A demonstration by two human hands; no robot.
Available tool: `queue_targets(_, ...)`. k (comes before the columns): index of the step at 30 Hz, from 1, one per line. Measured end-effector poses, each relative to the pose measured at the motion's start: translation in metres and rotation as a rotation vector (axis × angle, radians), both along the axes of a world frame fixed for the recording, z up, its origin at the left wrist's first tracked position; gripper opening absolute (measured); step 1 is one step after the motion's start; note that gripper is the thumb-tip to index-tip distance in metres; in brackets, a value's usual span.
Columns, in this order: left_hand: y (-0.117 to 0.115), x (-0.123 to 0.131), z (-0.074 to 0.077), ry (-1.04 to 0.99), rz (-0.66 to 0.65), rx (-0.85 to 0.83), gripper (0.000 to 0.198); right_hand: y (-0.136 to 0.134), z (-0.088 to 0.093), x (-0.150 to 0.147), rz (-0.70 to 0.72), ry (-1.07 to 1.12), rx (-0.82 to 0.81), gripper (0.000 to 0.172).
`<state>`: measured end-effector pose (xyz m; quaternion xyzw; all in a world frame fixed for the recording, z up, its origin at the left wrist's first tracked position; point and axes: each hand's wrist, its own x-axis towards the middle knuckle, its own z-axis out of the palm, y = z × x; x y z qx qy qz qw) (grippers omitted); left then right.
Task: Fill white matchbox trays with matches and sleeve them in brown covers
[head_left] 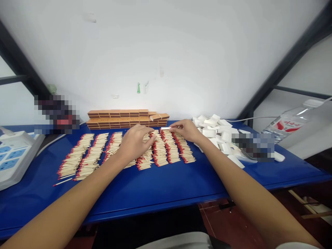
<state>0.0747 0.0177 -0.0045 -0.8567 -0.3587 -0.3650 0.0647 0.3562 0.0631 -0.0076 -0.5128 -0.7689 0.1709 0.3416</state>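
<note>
Red-tipped matches [86,164] lie in several long rows on the blue table. Over the middle rows is my left hand [136,141], its fingers bent and its thumb apart from the forefinger. Matches show behind that gap, and I see nothing held in it. My right hand [185,129] pinches one end of a small white matchbox tray [166,129] at the far end of the right-hand rows. The inside of this tray is hidden from me. Behind both hands, orange-brown matchboxes [114,119] are stacked along the wall.
A heap of white matchbox trays [215,129] lies right of my right hand. Farther right are a blurred-out dark object [255,147] and a clear bottle [287,121] with a red and white label. A power strip [15,155] stands at the left; one loose match [62,182] lies nearby.
</note>
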Motion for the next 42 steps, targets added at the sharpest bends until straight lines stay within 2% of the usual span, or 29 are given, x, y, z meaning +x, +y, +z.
queue_targets(12,-0.001,0.000,0.002,0.007,-0.004,0.000,0.022,0.003,-0.006,0.003,0.001,-0.070,0.134,0.015)
queue_targets(30,-0.003,-0.001,0.003,0.005,-0.019,-0.019,0.021,-0.003,0.004,0.002,0.027,-0.031,0.168,0.012)
queue_targets(42,-0.002,0.000,0.003,0.017,-0.005,-0.012,0.023,-0.002,0.000,0.001,0.002,0.057,0.156,0.016)
